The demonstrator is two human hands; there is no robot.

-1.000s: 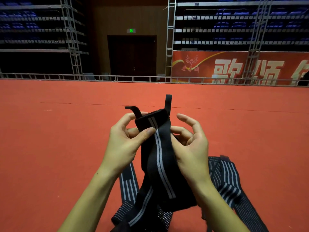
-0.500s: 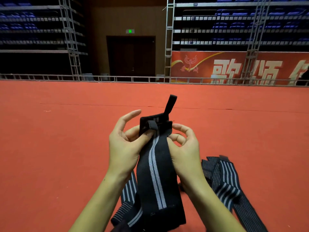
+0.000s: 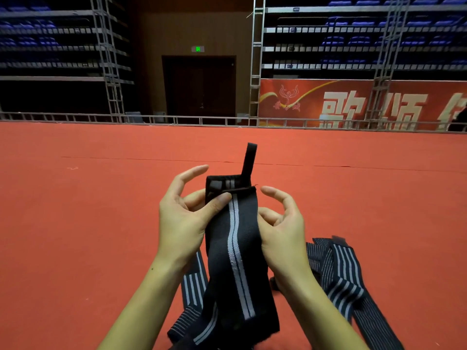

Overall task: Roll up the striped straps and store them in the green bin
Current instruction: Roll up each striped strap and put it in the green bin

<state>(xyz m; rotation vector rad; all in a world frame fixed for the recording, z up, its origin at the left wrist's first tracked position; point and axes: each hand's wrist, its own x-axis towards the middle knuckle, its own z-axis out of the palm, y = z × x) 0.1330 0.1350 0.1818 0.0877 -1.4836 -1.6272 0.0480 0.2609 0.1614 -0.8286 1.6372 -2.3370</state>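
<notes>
1. Since the earlier frame, we note the top end of the black strap [image 3: 233, 238] folded over toward the person, its edge now lying flat across the width, and the small tab that sat under the left thumb no longer showing.
2. We find the black strap held upright between both hands above the red floor [image 3: 75, 223], a pale double stripe running down its middle and a narrow black loop [image 3: 249, 159] standing up from its top right corner.
3. We record the left hand [image 3: 183, 221] gripping the strap: the thumb presses the folded edge on the near face, fingers lie behind it, and the index finger is raised clear.
4. We record the right hand [image 3: 283, 228] at the strap's right edge; its grip holds that edge with the lower fingers, while the index finger arches free above. How the thumb lies we cannot tell.
5. We see the strap's lower length hanging down onto more striped straps [image 3: 338, 274] heaped on the floor below and to the right of the hands.
6. We observe, farther off, a metal rail [image 3: 177, 120] along the floor's far edge, a dark doorway [image 3: 199, 87], a red banner [image 3: 353, 102] and tiers of blue seats [image 3: 366, 21].
</notes>
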